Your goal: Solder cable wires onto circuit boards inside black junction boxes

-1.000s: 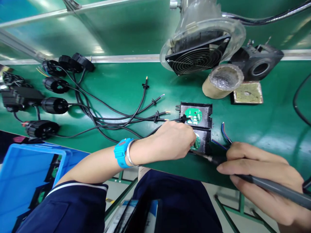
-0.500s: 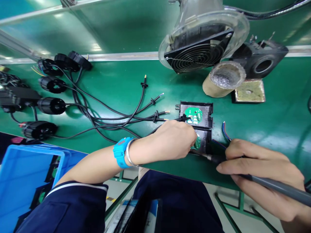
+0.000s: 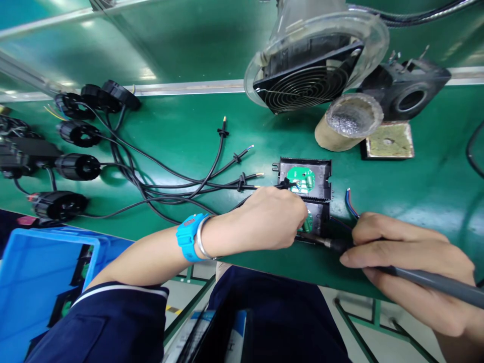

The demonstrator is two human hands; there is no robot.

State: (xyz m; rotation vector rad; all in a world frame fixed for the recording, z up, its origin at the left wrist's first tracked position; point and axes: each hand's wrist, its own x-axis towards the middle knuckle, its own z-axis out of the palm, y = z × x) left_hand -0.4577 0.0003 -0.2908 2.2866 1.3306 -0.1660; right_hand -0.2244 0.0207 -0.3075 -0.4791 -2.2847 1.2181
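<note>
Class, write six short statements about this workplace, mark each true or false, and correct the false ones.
1. The right hand holds a soldering iron. True.
2. The left hand hides part of the nearer black housing. True.
3. The left hand lies palm up. False: its back shows.
4. The beige cup holds silvery bits. True.
5. The farther board is red. False: the farther black housing holds a green circuit board.
6. A crate stands at the picture's right edge. False: the blue crate is at lower left.
</note>
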